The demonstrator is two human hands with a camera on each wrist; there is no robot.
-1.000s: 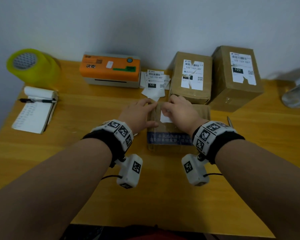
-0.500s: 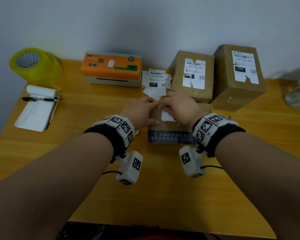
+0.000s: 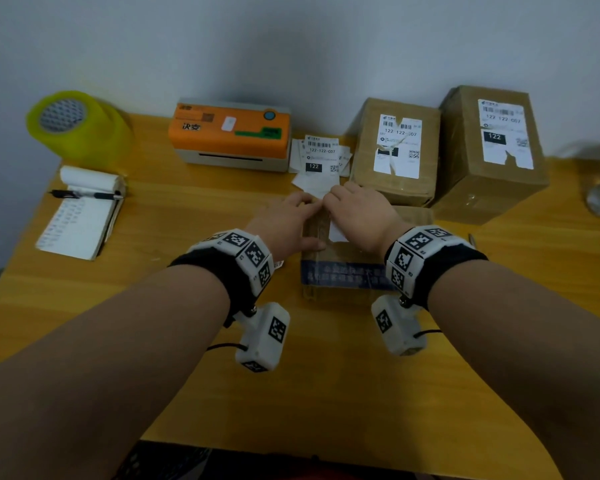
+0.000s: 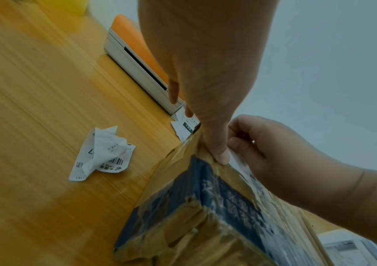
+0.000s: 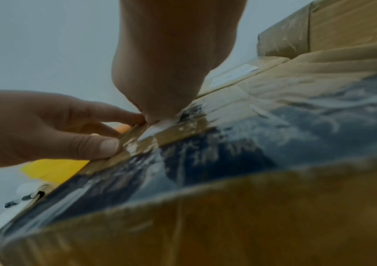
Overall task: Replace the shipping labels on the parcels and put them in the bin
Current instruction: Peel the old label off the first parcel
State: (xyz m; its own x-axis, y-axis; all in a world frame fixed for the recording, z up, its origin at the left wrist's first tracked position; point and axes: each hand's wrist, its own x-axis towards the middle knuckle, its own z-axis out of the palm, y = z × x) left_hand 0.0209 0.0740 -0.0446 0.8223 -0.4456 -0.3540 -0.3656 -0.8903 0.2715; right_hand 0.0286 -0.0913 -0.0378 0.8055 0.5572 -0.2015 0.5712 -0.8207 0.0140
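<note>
A brown parcel (image 3: 347,268) with a blue printed band lies at the table's middle. My left hand (image 3: 291,216) holds its far left top edge, thumb (image 5: 105,145) pressed on the tape. My right hand (image 3: 343,206) pinches a white remnant of the old label (image 3: 338,233) on the parcel's top; the same remnant (image 5: 158,127) shows under its fingertips in the right wrist view. A crumpled torn label (image 4: 102,154) lies on the table left of the parcel. Fresh labels (image 3: 321,157) are stacked behind my hands.
Two more parcels with torn labels (image 3: 395,150) (image 3: 492,147) stand at the back right. An orange label printer (image 3: 229,133) sits at the back, a yellow tape roll (image 3: 73,126) at the far left, and a notepad with a pen (image 3: 80,209) in front of it.
Both hands stay at the parcel's far top edge, the right one still working at the white remnant. Only the head view has shifted a little.
</note>
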